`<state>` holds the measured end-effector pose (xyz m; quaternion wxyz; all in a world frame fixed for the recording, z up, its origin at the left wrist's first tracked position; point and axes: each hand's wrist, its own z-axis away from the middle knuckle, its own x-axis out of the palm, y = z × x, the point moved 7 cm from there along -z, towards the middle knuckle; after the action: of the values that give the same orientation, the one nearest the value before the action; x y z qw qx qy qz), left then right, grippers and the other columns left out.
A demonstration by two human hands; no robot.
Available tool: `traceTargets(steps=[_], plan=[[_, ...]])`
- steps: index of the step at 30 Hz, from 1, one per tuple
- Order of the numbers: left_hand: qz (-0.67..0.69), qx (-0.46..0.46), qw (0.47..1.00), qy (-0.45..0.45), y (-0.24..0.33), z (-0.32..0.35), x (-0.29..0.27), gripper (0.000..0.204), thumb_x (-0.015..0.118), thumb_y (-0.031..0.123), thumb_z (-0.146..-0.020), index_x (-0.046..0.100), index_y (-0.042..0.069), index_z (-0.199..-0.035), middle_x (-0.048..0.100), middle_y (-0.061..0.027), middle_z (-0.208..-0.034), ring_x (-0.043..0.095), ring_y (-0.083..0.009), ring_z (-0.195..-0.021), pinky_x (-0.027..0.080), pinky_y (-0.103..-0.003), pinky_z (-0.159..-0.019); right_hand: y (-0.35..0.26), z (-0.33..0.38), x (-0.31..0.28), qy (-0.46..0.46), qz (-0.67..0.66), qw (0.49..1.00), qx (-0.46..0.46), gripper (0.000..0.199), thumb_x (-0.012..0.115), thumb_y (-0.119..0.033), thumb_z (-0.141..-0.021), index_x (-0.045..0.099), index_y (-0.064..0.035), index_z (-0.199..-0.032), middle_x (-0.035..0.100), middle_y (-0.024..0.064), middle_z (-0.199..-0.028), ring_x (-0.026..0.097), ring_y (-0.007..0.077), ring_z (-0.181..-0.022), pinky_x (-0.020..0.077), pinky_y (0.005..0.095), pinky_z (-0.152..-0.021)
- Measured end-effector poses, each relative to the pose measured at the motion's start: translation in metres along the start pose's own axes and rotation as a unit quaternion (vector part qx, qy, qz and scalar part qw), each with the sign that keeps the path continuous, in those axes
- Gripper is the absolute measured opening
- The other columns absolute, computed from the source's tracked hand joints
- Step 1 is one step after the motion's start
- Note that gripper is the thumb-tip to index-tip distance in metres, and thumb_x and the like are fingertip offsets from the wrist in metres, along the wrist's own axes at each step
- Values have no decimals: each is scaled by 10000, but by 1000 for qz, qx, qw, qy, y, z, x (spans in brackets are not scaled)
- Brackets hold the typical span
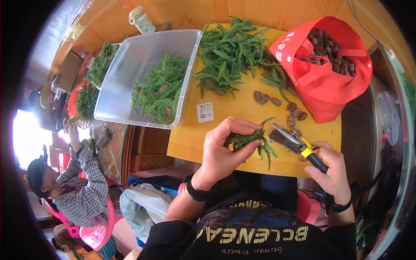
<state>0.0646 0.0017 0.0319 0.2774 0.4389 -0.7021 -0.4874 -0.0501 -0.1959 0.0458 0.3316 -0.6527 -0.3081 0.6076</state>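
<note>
My left hand [227,149] is closed on a green pine sprig [249,139], its needled tips sticking out past the thumb and fingers. To the right, my right hand [329,167] grips a pair of pliers [303,149] with yellow-and-black handles. The metal head of the pliers points up and left, close to the sprig but apart from it. Beyond my hands, several brown pine cones [296,113] lie on the yellow tabletop [190,145]. A big heap of loose green sprigs [234,56] covers the far middle of the table.
At left stands a clear plastic bin [123,78] holding sprigs with cones among them. A red bag [318,97] full of pine cones stands at far right. A white label [205,112] lies near the bin. Another person [89,190] sits at a table on the left.
</note>
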Motion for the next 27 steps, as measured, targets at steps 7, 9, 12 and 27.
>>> traceTargets(steps=[7, 9, 12, 27], plan=[[-33, 73, 997, -18, 10, -2, 5, 231, 682, -68, -671, 535, 30, -819, 653, -92, -892, 624, -169, -807, 492, -256, -702, -4, -3, 4, -32, -5, 999, 8, 190, 662, -151, -686, 608, 10, -772, 640, 108, -748, 579, 293, -858, 456, 350, -757], [-34, 67, 997, -19, 10, -2, 4, 228, 681, -66, -672, 535, 31, -817, 653, -89, -889, 623, -169, -805, 491, -257, -700, -5, -4, 5, -37, -16, 999, 7, 178, 661, -144, -687, 605, 7, -764, 641, 104, -730, 579, 292, -858, 457, 352, -760], [-28, 59, 997, -28, 9, -3, 4, 223, 679, -61, -674, 536, 35, -815, 653, -84, -887, 621, -169, -803, 491, -259, -695, -6, -5, 5, -39, -18, 999, -15, 167, 663, -142, -688, 582, 0, -719, 643, 95, -699, 580, 282, -861, 461, 347, -752], [34, 26, 997, -64, 1, -3, 6, 213, 677, -32, -686, 527, 46, -816, 666, -83, -883, 614, -166, -802, 487, -268, -705, -8, -4, 1, -62, 19, 997, -40, 254, 715, -152, -657, 512, -1, -675, 549, 132, -723, 575, 280, -691, 425, 300, -587]])
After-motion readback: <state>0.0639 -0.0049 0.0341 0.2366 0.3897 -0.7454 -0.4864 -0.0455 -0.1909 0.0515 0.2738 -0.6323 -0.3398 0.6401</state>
